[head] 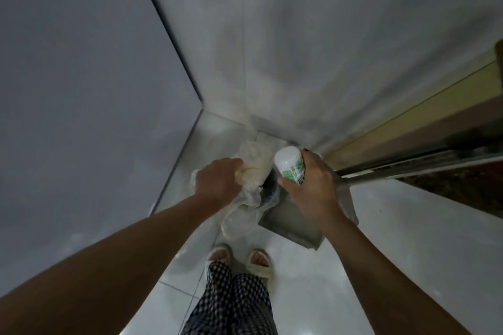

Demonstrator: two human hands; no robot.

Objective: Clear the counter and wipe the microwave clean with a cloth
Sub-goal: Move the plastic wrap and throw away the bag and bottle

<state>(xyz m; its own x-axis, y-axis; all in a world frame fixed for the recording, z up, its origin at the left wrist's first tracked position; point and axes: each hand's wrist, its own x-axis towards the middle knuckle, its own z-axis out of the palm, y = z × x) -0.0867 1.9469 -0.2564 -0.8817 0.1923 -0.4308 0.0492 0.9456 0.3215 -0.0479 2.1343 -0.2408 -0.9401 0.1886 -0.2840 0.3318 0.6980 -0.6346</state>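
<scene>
My left hand [217,185] grips a bunch of crumpled clear plastic bags [251,168] above a dark trash bin [269,187] lined with a plastic bag in the floor corner. My right hand [313,185] holds a white container with a green label [290,167], tilted, just over the bin's right side. The bin is mostly hidden under the plastic and both hands. Neither the microwave nor the counter is in view.
A grey dustpan [294,223] lies on the pale tiled floor right of the bin. A grey wall [81,90] stands on the left, a pale wall ahead, and a sliding door frame [408,149] on the right. My slippered feet [239,258] stand close behind the bin.
</scene>
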